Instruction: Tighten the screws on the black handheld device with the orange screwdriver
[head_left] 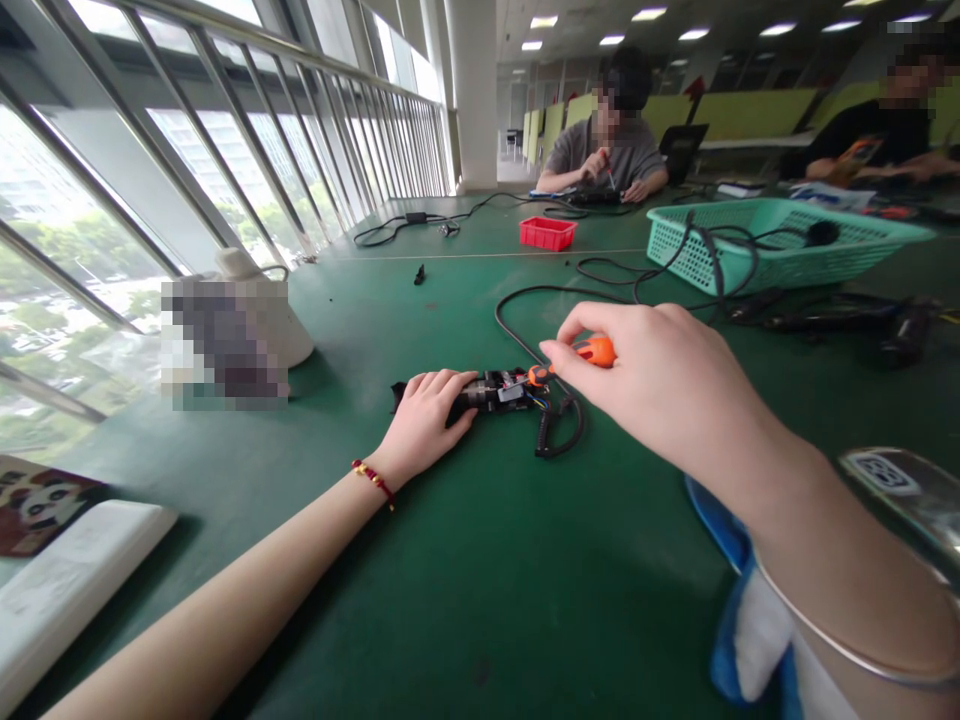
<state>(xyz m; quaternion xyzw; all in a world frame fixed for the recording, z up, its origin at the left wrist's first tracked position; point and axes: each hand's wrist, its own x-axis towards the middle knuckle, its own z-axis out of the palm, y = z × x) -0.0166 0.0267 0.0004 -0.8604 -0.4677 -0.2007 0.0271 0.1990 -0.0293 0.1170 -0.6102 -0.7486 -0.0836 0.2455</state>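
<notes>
A small black device [495,392] with exposed wires and a motor-like part lies on the green table [480,580]. My left hand [424,420] presses down on its left end, fingers curled over it. My right hand [652,385] pinches an orange-handled screwdriver [581,358] whose tip meets the device's right end. A black coiled cable [559,430] runs from the device toward me, and another loops away toward the basket.
A teal plastic basket [772,245] with black cables sits at the right rear, a small red tray [547,233] further back. Two other people work at the far end. A white object sits left by the window, a book at the near left edge.
</notes>
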